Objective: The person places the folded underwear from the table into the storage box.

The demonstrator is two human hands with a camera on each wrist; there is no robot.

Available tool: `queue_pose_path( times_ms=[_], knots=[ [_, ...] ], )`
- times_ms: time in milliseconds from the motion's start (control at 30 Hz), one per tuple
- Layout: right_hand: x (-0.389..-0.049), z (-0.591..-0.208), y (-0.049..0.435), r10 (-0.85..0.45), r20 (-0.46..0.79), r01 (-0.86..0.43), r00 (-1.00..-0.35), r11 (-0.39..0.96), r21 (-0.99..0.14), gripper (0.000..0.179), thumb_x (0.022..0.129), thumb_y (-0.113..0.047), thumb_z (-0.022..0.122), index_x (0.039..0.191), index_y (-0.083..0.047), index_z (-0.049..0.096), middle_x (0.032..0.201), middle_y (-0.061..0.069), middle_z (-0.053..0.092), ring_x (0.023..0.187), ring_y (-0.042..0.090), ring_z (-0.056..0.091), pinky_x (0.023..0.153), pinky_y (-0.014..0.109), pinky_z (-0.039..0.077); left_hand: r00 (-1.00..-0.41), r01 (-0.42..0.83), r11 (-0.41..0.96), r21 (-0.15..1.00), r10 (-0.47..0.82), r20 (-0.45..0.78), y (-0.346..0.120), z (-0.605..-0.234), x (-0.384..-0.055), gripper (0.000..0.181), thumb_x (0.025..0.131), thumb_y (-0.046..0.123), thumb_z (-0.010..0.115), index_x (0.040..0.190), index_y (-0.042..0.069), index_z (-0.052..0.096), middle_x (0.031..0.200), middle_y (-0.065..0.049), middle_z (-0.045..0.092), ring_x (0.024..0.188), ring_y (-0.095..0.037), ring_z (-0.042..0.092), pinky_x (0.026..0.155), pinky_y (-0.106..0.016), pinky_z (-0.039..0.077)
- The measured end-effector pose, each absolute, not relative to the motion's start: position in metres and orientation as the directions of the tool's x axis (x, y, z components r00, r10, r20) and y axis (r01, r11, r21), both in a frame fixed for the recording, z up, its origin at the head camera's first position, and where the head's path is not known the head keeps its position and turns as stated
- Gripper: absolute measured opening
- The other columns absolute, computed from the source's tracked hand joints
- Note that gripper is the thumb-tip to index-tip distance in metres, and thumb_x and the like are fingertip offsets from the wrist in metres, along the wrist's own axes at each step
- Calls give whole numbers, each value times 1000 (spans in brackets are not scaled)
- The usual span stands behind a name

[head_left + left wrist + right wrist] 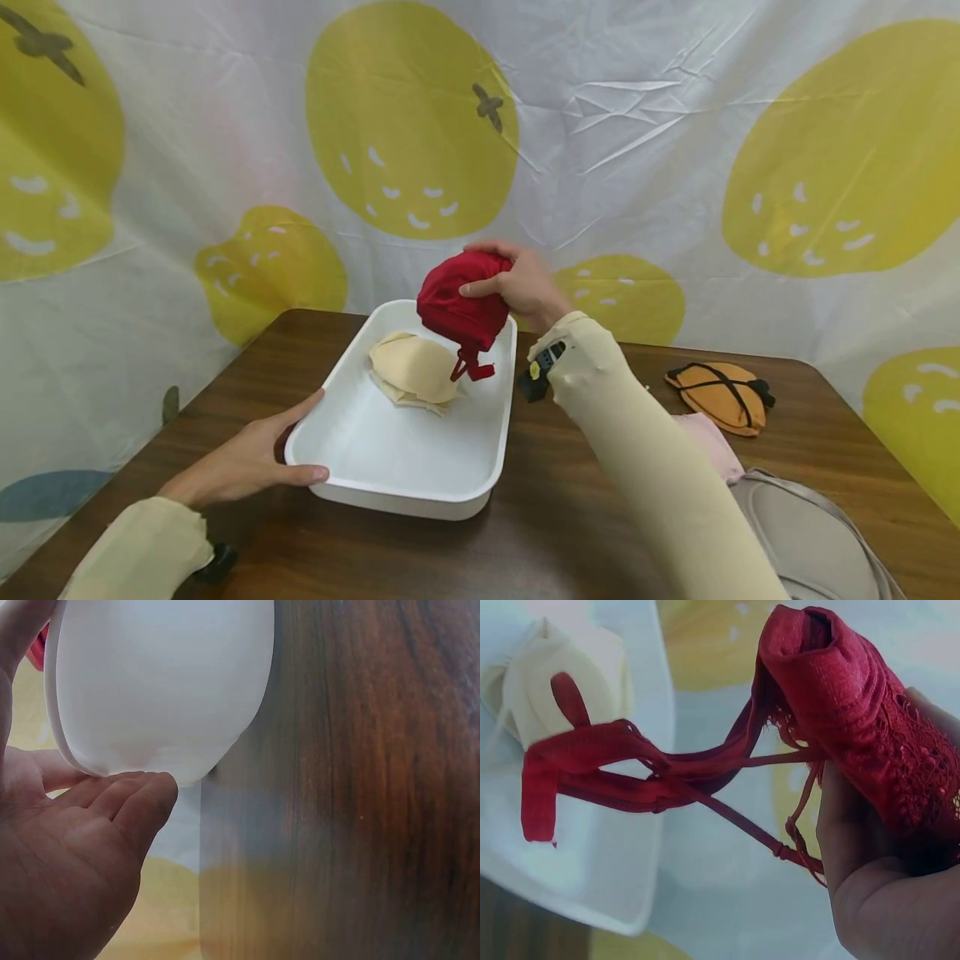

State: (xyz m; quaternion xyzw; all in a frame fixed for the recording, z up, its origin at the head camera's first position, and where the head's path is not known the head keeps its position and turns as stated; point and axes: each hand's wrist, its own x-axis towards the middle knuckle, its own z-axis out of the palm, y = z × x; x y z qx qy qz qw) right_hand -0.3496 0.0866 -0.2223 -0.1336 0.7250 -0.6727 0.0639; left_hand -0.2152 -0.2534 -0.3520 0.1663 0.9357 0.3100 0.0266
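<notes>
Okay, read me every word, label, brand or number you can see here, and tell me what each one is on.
There is no readable text.
Black wrist device: tiny pale marks and a yellow spot, too small to read.
Red garment, cream garment and white tray: no lettering shows.
Curtain: printed fruit, no words visible.

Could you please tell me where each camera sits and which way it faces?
Head: on the head, facing forward and down at the white tray and brown table; left hand, right hand and sleeves show.
Left wrist: on that wrist, facing the tray's outer side and table; palm and fingers show.
Right wrist: on that wrist, facing the gripped red garment and tray beyond; part of the hand shows.
Shared: head and right wrist both show the red garment and the beige garment inside the tray.
</notes>
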Motion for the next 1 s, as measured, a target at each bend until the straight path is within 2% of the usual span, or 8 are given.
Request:
queue_pose_path(
  times_ms=[200,367,600,700,733,867,933,1000],
  knots=[
    [-359,-249,61,-208,19,-34,-978,65,-997,59,80,7,76,134,-13,62,116,8,62,93,18,62,71,23,55,-946,276,750,601,321,34,-254,-352,-215,109,80,44,82,160,5,20,155,-31,40,134,-42,50,107,-61,41],
    [-361,-270,43,-189,-58,49,-980,53,-997,59,81,8,73,135,-14,61,125,10,62,97,18,62,77,27,54,-946,273,745,609,322,31,-254,-355,-213,108,80,43,82,160,5,20,155,-31,40,133,-41,51,107,-61,41],
    [-360,-287,23,-228,-129,127,-965,21,-992,56,89,5,64,140,-16,55,140,13,55,116,25,58,106,45,49,-945,284,743,606,323,47,-253,-354,-213,108,80,43,82,160,6,21,155,-30,41,129,-37,53,106,-57,44],
    [-362,-294,16,-251,-150,154,-956,5,-988,57,92,5,60,145,-16,51,145,14,52,127,30,55,111,51,45,-942,302,745,594,328,68,-253,-354,-214,107,79,42,83,160,6,22,153,-28,44,127,-33,54,104,-50,46],
    [-362,-297,14,-256,-162,166,-953,6,-986,57,93,4,58,146,-16,50,146,14,51,130,32,54,112,53,45,-942,305,747,591,329,70,-253,-354,-214,107,79,42,83,160,6,22,153,-28,45,126,-32,55,103,-48,47],
    [-363,-308,11,-248,-197,189,-948,55,-980,58,95,3,57,149,-18,48,149,16,47,133,35,52,111,55,45,-940,308,740,598,333,72,-252,-354,-214,107,79,41,83,160,5,23,153,-28,45,128,-35,54,105,-53,45],
    [-363,-312,11,-230,-201,178,-952,119,-977,57,95,2,58,148,-19,49,149,16,47,131,36,54,107,56,47,-941,305,737,603,332,70,-252,-355,-214,107,79,41,83,160,5,23,153,-29,44,129,-36,53,106,-57,44],
    [-363,-314,11,-198,-181,131,-963,240,-962,55,94,-1,61,145,-20,53,147,16,50,126,36,58,100,54,53,-941,303,734,608,331,70,-252,-355,-214,107,79,41,83,159,5,23,153,-29,44,131,-38,52,107,-61,42]
  ],
)
